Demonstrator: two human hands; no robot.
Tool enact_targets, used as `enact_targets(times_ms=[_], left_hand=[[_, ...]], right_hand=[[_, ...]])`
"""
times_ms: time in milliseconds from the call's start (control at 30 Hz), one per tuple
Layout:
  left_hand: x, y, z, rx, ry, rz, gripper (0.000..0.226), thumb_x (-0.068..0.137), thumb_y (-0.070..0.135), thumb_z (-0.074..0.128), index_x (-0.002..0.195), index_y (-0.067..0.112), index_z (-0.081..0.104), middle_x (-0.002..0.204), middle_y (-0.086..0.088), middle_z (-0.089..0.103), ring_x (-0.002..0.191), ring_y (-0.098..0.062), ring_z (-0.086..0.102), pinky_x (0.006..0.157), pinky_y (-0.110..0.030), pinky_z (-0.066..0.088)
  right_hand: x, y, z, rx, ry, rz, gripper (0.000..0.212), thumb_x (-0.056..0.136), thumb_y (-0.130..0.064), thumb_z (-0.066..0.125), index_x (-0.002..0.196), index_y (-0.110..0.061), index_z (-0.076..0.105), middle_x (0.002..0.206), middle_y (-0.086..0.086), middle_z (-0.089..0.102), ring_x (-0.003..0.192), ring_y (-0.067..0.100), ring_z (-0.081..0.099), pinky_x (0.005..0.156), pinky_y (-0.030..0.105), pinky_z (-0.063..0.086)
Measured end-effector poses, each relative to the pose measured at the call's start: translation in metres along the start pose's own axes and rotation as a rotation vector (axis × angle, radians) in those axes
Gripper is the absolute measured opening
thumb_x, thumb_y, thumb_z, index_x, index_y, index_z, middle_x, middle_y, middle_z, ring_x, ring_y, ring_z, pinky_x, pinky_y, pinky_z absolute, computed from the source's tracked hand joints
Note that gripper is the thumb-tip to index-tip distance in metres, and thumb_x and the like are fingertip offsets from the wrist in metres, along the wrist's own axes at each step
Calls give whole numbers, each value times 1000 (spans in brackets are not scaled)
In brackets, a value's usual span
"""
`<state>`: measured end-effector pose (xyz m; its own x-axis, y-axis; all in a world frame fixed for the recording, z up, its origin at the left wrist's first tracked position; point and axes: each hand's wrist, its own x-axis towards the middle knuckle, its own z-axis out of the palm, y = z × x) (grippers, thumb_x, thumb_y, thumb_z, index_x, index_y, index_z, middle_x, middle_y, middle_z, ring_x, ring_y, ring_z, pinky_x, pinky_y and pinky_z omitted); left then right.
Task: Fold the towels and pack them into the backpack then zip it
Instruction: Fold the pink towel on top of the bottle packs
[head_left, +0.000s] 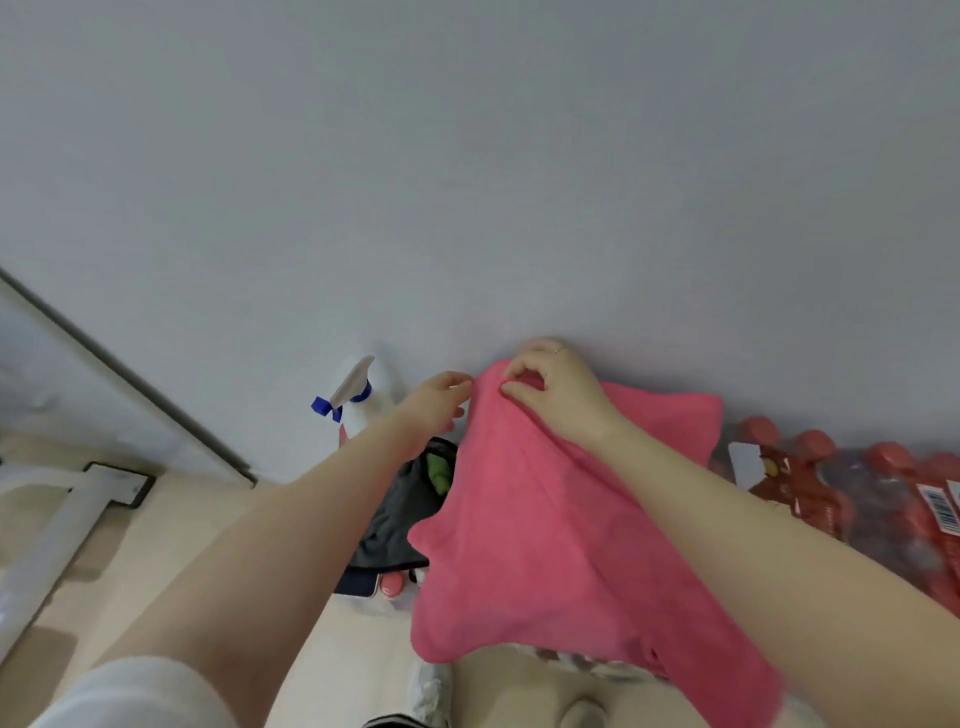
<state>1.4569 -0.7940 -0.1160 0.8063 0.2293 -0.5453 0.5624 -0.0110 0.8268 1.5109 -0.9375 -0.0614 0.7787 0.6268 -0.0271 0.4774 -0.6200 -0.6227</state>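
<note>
We see both arms stretched forward and raised, bare from the wrists to a white sleeve (130, 696) on the left arm. The right hand (558, 387) is bent at the wrist with its thumb and forefinger pinching the top edge of one pink towel (524, 535). The left hand (434, 408) reaches in from the side, its fingertips curled and pinching the same top edge, just beside the right hand. The towel hangs down from the two grips in loose folds, held up in the air in front of a pale wall (467, 156) and draped under the right forearm.

Behind the towel, low on the floor (171, 540), we make out one dark backpack (402, 514), its mouth open and something green (440, 470) showing inside. One white spray bottle (363, 397) with a blue collar stands against the wall near the left hand. Along the wall to the right lies a shrink-wrapped pack of bottles (852, 499) with red caps; we cannot count them. One white shoe (431, 691) shows at the bottom edge.
</note>
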Motion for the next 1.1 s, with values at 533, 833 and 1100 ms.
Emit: enact_targets(times_ms=[533,833,1100], left_hand=[[-35,30,-13,-372,63,220,11,91,14,55,81,14,58,69,3,59,54,0,56,53,-14,47],[-83,45,13,-505,104,249,8,89,9,57,82,8,61,66,-4,62,51,-6,57,53,-17,51],[-94,48,26,-527,19,254,14,93,17,51,93,6,60,89,-18,67,77,-23,60,68,-27,52]], right_hand=[[-21,-25,-6,138,150,-71,8,84,-11,61,83,-13,68,83,-4,61,80,7,53,76,6,35],[-32,-40,-3,317,324,121,9,83,-8,65,81,-16,61,72,-21,55,65,-10,54,67,1,39],[-40,-42,-3,274,465,124,2,83,-9,65,82,-10,63,85,0,60,76,7,52,68,3,37]])
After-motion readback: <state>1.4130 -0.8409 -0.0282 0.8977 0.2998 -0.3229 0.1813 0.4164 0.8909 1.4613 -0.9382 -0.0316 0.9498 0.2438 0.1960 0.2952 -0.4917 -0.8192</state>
